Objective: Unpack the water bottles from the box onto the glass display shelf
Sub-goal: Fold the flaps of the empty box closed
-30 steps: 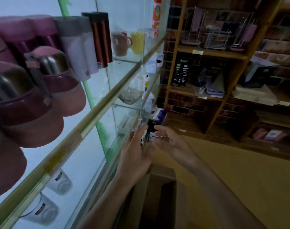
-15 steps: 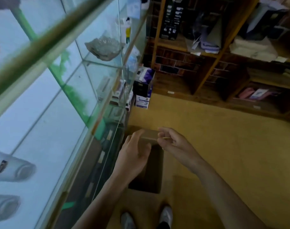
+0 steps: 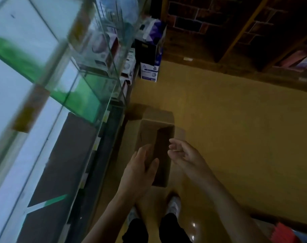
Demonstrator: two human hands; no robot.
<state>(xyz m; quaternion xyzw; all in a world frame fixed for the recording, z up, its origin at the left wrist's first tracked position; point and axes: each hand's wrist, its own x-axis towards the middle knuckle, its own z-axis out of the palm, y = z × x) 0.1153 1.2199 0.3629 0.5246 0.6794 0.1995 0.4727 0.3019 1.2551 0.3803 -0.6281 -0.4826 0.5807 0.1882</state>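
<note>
**benchrat:** what's ur head cam giving u rn?

**remote_op:** I'm looking steeply down. Biggest thing first: the glass display shelf (image 3: 89,95) is filling the whole left side. It's pretty blurred, w/ boxed goods sitting on the lower levels. The yellow floor (image 3: 236,137) is taking up most of the right half. A wooden rack (image 3: 243,28) against a brick wall is running across the top right.

**benchrat:** and the box?

**remote_op:** The cardboard box (image 3: 149,130) is sitting on the floor just beside the foot of the glass shelf, top open, far flap folded back. The inside is reading as plain dark, so I can't tell what's in it. A purple-and-white carton (image 3: 150,71) is standing farther along, by the shelf's far end.

**benchrat:** hands doing anything?

**remote_op:** Both are hovering over the box opening and holding nothing afaict. The left hand (image 3: 140,171) is hanging over the near-left rim w/ fingers relaxed and nearly straight, thumb out to the side. The right hand (image 3: 186,155) is hanging over the right rim, palm facing left, fingers loosely curled around nothing. They're apart, not touching each other. The white shoes (image 3: 173,206) are poking out just below the box.
</note>
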